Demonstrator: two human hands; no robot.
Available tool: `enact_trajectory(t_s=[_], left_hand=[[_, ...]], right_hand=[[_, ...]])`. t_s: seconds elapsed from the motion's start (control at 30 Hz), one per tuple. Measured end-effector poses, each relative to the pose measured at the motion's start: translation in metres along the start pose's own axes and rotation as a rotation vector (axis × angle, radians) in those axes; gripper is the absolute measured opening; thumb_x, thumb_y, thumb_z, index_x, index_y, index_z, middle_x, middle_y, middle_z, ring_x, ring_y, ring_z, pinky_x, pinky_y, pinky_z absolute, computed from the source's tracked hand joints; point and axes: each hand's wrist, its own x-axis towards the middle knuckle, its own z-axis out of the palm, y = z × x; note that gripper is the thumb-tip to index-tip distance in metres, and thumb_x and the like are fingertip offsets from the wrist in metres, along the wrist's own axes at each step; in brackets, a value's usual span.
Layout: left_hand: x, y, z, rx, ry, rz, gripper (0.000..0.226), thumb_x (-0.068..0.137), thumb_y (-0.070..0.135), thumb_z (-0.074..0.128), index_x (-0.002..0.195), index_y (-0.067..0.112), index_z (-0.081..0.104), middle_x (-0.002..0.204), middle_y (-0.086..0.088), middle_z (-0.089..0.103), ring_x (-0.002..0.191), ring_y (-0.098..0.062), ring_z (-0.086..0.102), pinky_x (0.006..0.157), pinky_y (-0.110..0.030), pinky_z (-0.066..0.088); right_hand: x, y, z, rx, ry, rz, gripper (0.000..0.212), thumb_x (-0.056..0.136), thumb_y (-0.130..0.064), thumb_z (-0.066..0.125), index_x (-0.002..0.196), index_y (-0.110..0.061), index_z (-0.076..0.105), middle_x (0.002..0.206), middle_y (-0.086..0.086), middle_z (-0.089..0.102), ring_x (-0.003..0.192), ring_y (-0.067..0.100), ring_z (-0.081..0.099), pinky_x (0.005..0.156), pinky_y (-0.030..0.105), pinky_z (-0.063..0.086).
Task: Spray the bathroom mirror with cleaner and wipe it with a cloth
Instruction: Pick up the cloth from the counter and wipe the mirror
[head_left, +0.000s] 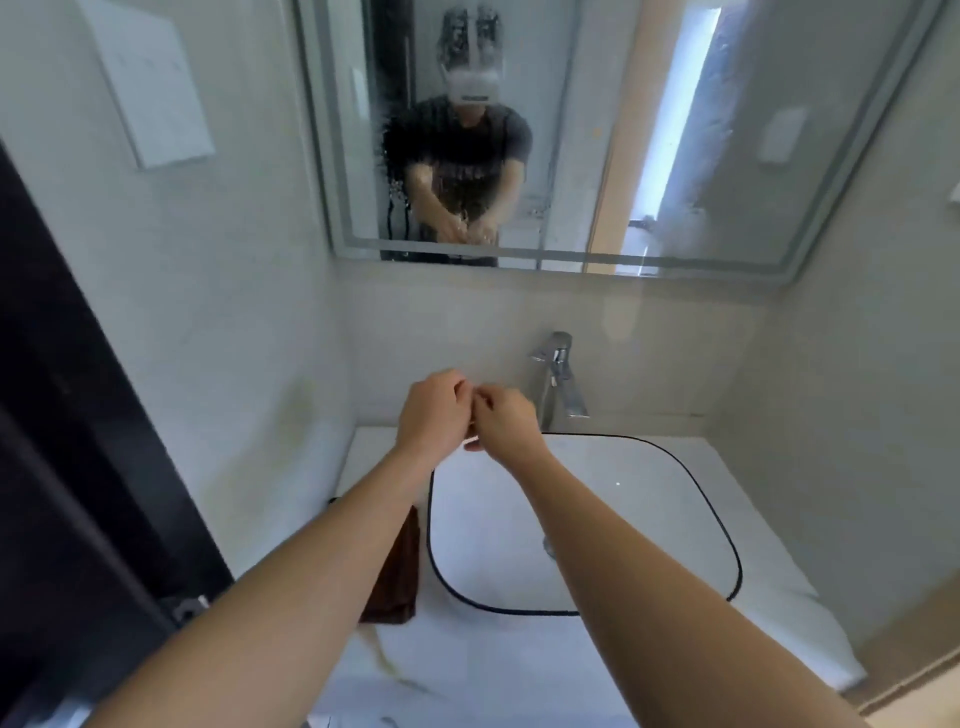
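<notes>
Both hands meet above the far left rim of the sink (724, 525): the left hand (434, 415) and right hand (506, 422) have fingers curled, knuckles touching, and I cannot tell whether either grip pinches anything. The brown cloth (397, 577) lies on the surface just left of the sink, under the left forearm. With spray running down the mirror (571, 156) beyond, the cloth should be taken up promptly and wiped top down.

A single wide-angle head camera looks forward and down from standing height, close over the sink (582, 525) and worktop (467, 670), facing the wall; the mirror (571, 130) fills the upper frame, its straight edges bowed by the lens
</notes>
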Motion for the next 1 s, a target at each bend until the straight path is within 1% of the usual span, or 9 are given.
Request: enact_trajectory(t_s=[0.13,0.27,0.37,0.47,0.53,0.63,0.73,0.83,1.0], left_hand=[[-0.016,-0.073,-0.028,0.081,-0.005,-0.172,0.027,0.094,0.014,0.044,0.069,0.010,0.052,0.071,-0.006,0.060,0.072,-0.028,0.056,0.062,-0.037,0.041],[-0.030,-0.152,-0.028,0.148,-0.076,-0.363,0.026,0.097,0.013,0.046,0.073,0.011,0.056,0.091,-0.017,0.069,0.089,-0.036,0.064,0.069,-0.035,0.043],[-0.037,-0.203,-0.005,0.201,-0.200,-0.477,0.025,0.098,0.011,0.045,0.098,-0.003,0.066,0.104,-0.020,0.070,0.101,-0.035,0.066,0.080,-0.037,0.049],[-0.042,-0.239,0.029,0.215,-0.298,-0.592,0.030,0.100,0.019,0.049,0.119,0.001,0.061,0.121,-0.016,0.066,0.115,-0.030,0.062,0.092,-0.033,0.047],[-0.042,-0.255,0.046,0.210,-0.317,-0.666,0.032,0.098,0.021,0.052,0.125,0.004,0.058,0.125,-0.013,0.065,0.116,-0.027,0.061,0.092,-0.031,0.049],[-0.033,-0.272,0.069,0.217,-0.299,-0.738,0.037,0.093,0.024,0.059,0.124,0.004,0.057,0.121,-0.012,0.065,0.111,-0.028,0.063,0.092,-0.038,0.054],[-0.024,-0.279,0.085,0.226,-0.290,-0.852,0.041,0.085,0.021,0.056,0.121,0.002,0.055,0.119,-0.015,0.065,0.108,-0.032,0.062,0.089,-0.044,0.055],[-0.022,-0.271,0.088,0.249,-0.260,-0.939,0.046,0.085,0.015,0.056,0.129,0.003,0.050,0.127,-0.015,0.060,0.118,-0.033,0.058,0.096,-0.051,0.051],[-0.017,-0.265,0.093,0.315,-0.238,-0.994,0.042,0.087,0.013,0.056,0.128,0.005,0.054,0.128,-0.013,0.061,0.119,-0.032,0.058,0.098,-0.045,0.048]], right_hand=[[0.005,0.006,0.077,-0.030,-0.199,0.056,0.031,0.102,-0.013,0.042,0.110,0.000,0.069,0.102,0.018,0.075,0.091,0.032,0.076,0.088,0.046,0.061],[0.023,0.040,0.152,-0.098,-0.327,0.102,0.033,0.098,-0.011,0.045,0.120,-0.003,0.069,0.120,0.017,0.071,0.114,0.035,0.068,0.102,0.047,0.053],[0.031,0.073,0.186,-0.117,-0.370,0.179,0.027,0.095,-0.010,0.047,0.109,-0.010,0.070,0.099,0.009,0.067,0.102,0.034,0.067,0.090,0.037,0.051],[0.038,0.099,0.196,-0.150,-0.371,0.271,0.019,0.095,-0.005,0.045,0.092,-0.013,0.062,0.095,0.006,0.059,0.094,0.023,0.055,0.080,0.026,0.040],[0.047,0.112,0.200,-0.173,-0.375,0.317,0.023,0.095,-0.004,0.044,0.077,-0.017,0.051,0.088,0.004,0.054,0.089,0.022,0.049,0.076,0.026,0.037],[0.060,0.124,0.203,-0.207,-0.400,0.358,0.013,0.098,-0.007,0.045,0.099,-0.009,0.058,0.106,0.011,0.060,0.094,0.024,0.053,0.083,0.032,0.046],[0.067,0.128,0.206,-0.274,-0.450,0.385,0.033,0.100,-0.006,0.043,0.129,0.001,0.057,0.133,0.017,0.061,0.120,0.030,0.059,0.089,0.028,0.045],[0.070,0.127,0.212,-0.344,-0.510,0.376,0.034,0.102,-0.003,0.040,0.130,0.005,0.058,0.138,0.018,0.060,0.128,0.032,0.056,0.098,0.030,0.044],[0.080,0.142,0.233,-0.410,-0.544,0.354,0.033,0.101,-0.009,0.045,0.126,0.003,0.063,0.134,0.019,0.063,0.126,0.033,0.059,0.099,0.031,0.047]])
